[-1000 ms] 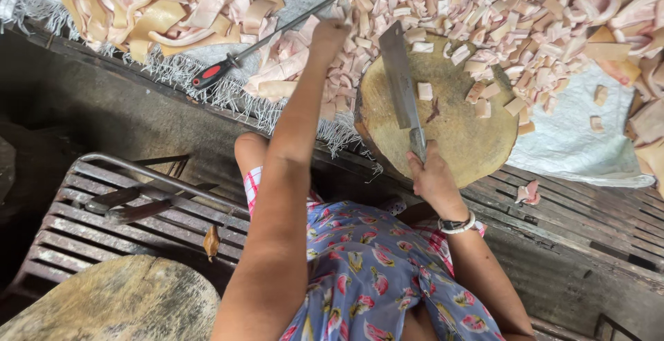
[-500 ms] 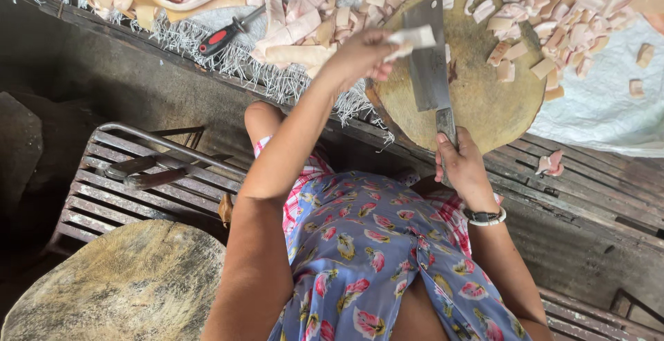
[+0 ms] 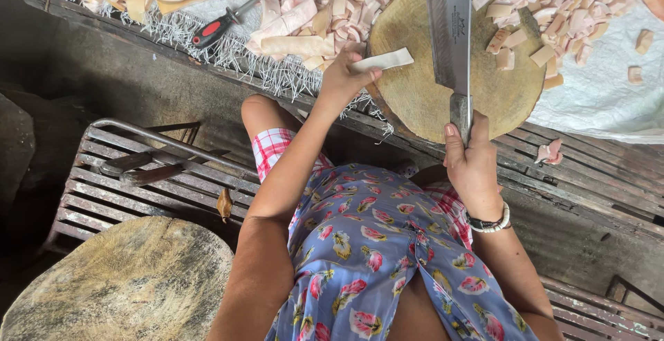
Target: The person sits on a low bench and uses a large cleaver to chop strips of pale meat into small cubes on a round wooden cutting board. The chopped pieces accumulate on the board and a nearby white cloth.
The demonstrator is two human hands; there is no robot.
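The cleaver (image 3: 449,26) blade is dull grey metal, lightly scuffed. The round chopping block (image 3: 429,99) is rough, worn wood. The pale strip (image 3: 382,60) looks smooth and rubbery. The dress (image 3: 373,244) is soft floral cloth; the bench (image 3: 138,189) is rusty metal slats.

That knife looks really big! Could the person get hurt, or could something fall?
The left hand holds a pale strip close to the cleaver that the right hand grips, so the fingers could be nicked if they get under the blade. The round chopping block sits right by the platform's edge, so it might tip. Cut pieces near its rim could roll off.
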